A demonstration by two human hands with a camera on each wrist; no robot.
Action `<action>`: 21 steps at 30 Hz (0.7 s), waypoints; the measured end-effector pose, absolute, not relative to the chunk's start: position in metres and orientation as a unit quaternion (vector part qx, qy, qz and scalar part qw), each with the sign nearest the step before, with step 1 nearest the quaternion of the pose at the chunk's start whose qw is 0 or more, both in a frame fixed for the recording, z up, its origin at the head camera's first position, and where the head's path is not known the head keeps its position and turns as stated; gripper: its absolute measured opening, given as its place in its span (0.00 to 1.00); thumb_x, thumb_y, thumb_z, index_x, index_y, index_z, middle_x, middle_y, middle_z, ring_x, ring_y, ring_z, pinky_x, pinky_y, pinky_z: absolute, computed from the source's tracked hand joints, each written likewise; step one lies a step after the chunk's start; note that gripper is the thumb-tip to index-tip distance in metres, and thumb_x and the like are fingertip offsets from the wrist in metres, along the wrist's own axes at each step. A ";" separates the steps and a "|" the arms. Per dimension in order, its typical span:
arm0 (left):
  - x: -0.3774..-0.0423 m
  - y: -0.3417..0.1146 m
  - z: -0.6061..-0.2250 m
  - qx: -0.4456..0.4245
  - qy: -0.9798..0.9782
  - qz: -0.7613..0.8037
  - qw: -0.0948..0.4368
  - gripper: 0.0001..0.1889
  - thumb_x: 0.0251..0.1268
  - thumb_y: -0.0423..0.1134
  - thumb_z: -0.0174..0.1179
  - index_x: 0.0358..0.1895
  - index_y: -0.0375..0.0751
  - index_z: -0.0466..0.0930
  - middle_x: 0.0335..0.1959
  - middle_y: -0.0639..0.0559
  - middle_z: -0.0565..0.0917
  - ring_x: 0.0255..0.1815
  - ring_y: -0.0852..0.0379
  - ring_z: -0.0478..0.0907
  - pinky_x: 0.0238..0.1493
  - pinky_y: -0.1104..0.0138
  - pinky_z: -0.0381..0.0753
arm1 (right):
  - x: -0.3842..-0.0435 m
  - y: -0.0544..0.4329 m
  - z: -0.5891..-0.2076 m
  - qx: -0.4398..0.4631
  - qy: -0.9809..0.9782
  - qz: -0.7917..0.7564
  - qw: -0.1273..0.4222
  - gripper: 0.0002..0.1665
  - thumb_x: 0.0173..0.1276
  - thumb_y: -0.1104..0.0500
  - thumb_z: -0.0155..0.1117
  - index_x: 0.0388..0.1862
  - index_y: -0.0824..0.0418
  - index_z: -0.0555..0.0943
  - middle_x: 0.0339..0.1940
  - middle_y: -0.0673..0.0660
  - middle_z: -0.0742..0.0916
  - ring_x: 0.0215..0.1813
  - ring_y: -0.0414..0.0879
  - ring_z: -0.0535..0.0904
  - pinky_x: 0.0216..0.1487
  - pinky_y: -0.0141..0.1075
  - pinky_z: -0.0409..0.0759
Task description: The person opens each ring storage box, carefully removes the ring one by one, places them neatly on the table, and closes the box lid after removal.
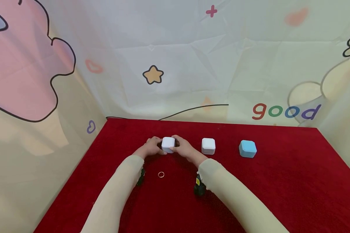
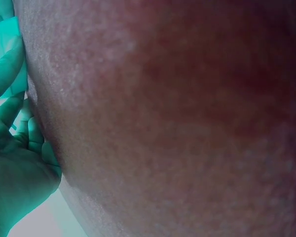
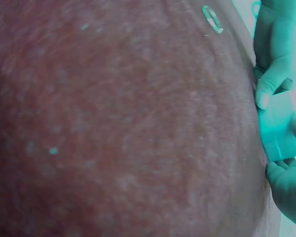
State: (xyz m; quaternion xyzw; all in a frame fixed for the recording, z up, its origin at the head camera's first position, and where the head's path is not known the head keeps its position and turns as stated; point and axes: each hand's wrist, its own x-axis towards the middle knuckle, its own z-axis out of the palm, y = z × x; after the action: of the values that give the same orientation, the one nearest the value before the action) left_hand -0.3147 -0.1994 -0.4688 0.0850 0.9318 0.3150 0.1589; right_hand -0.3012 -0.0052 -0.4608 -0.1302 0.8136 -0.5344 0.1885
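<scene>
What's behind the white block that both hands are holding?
Behind the white block, held between the left hand and right hand, the red cloth runs back to a printed curtain. The block hides the patch just behind and beneath it, so I can't tell what's there.

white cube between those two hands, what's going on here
A person is holding the white cube between the left hand and the right hand, with fingers on both sides of it. A second white cube and a blue cube sit untouched to the right on the red cloth. A small ring lies between the forearms, also untouched.
</scene>
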 end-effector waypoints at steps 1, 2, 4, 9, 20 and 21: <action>-0.316 -0.200 -0.470 0.090 0.934 0.310 0.156 0.36 0.61 0.44 0.73 0.72 0.38 0.73 0.71 0.36 0.71 0.71 0.38 0.63 0.72 0.48 0.69 | -0.302 -0.004 -0.460 -0.126 0.805 -0.546 0.195 0.32 0.76 0.67 0.58 0.76 0.66 0.64 0.77 0.67 0.72 0.78 0.60 0.68 0.77 0.53 0.70; -0.318 -0.201 -0.471 0.094 0.935 0.304 0.154 0.36 0.60 0.45 0.73 0.72 0.38 0.74 0.70 0.36 0.71 0.70 0.38 0.63 0.72 0.48 0.69 | -0.302 -0.004 -0.459 -0.122 0.798 -0.555 0.201 0.32 0.76 0.67 0.58 0.76 0.66 0.64 0.77 0.67 0.72 0.78 0.61 0.68 0.77 0.53 0.70; -0.318 -0.200 -0.471 0.097 0.937 0.301 0.150 0.36 0.60 0.44 0.73 0.71 0.38 0.74 0.70 0.35 0.72 0.70 0.38 0.64 0.71 0.49 0.69 | -0.304 -0.003 -0.458 -0.118 0.787 -0.569 0.209 0.32 0.75 0.67 0.58 0.75 0.67 0.64 0.78 0.67 0.72 0.78 0.61 0.68 0.77 0.53 0.69; -0.308 -0.194 -0.458 0.081 0.932 0.315 0.159 0.35 0.62 0.39 0.71 0.72 0.34 0.71 0.72 0.34 0.70 0.73 0.37 0.61 0.75 0.45 0.65 | -0.304 -0.004 -0.457 -0.107 0.775 -0.587 0.208 0.34 0.74 0.67 0.58 0.77 0.69 0.63 0.78 0.68 0.70 0.78 0.61 0.68 0.78 0.53 0.68; -0.306 -0.199 -0.448 0.099 0.922 0.330 0.175 0.35 0.63 0.37 0.68 0.74 0.35 0.69 0.72 0.35 0.72 0.72 0.40 0.67 0.76 0.46 0.68 | -0.299 -0.004 -0.455 -0.096 0.803 -0.559 0.181 0.38 0.73 0.63 0.61 0.80 0.67 0.61 0.78 0.67 0.71 0.79 0.61 0.68 0.78 0.53 0.69; -0.306 -0.200 -0.448 0.097 0.919 0.338 0.180 0.36 0.64 0.37 0.68 0.75 0.36 0.68 0.72 0.36 0.73 0.72 0.40 0.69 0.75 0.47 0.69 | -0.298 -0.004 -0.454 -0.093 0.806 -0.556 0.177 0.38 0.74 0.63 0.61 0.79 0.67 0.61 0.78 0.67 0.72 0.78 0.61 0.68 0.78 0.53 0.69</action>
State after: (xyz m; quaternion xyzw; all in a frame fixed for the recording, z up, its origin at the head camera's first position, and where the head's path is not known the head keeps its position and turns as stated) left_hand -0.3056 -0.2000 -0.4475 0.0972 0.9187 0.3381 0.1797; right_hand -0.2976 -0.0040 -0.4540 -0.0933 0.8065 -0.5563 0.1773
